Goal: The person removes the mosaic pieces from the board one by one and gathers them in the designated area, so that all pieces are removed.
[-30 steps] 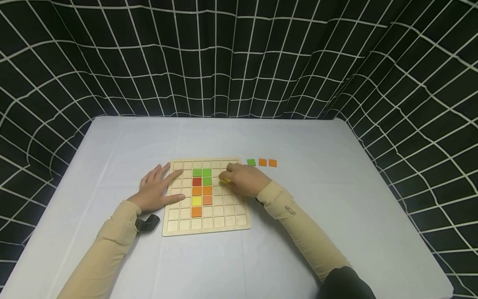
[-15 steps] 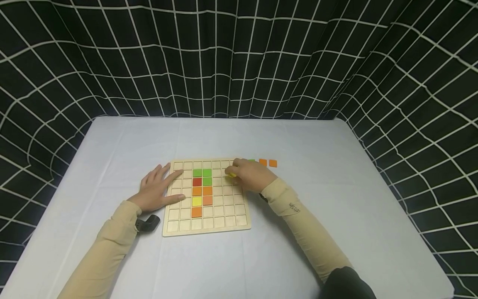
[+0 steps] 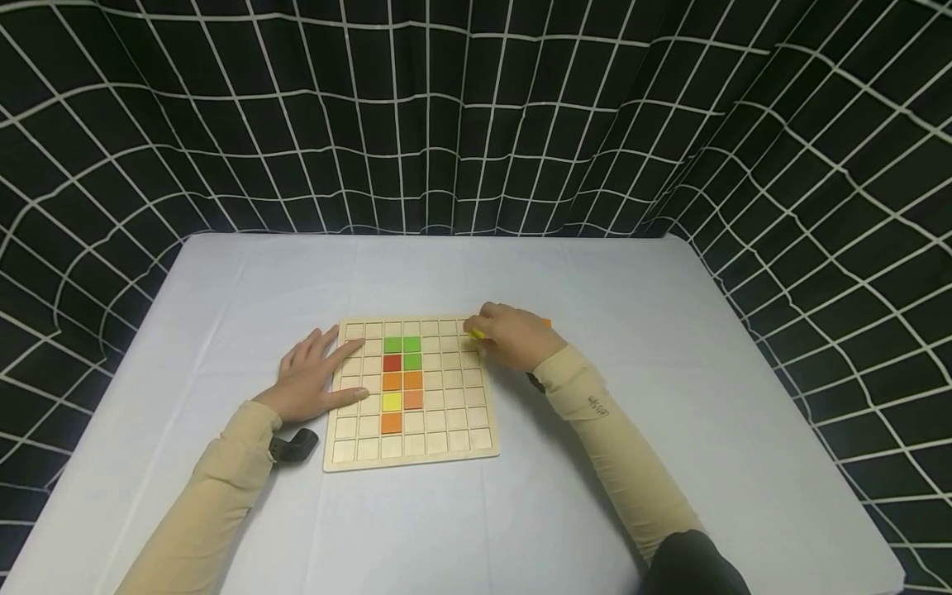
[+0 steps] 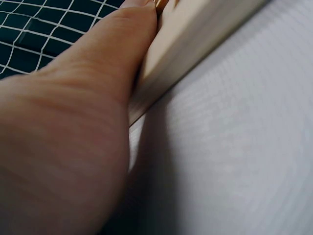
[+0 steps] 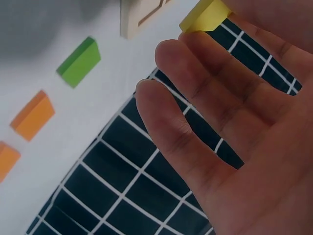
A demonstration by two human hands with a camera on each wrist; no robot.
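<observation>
A wooden grid board lies on the white table. Spread across its left edge, my left hand rests with fingers straight; thumb and index finger reach onto the squares. My right hand, over the board's far right corner, pinches a yellow tile. In the right wrist view the same yellow tile sits by the fingertips, while other fingers extend loosely. Two columns of square tiles lie in the grid: green, a red tile, orange, a yellow one and a salmon one.
Beyond the board's right side, a green tile and two orange tiles stand in a row on the table, mostly hidden by my right hand in the head view. A dark curtain with white grid lines surrounds the table.
My right hand has moved away and to the right across the board, carrying the yellow tile. It now covers most of the loose tiles. My left hand stays where it was.
</observation>
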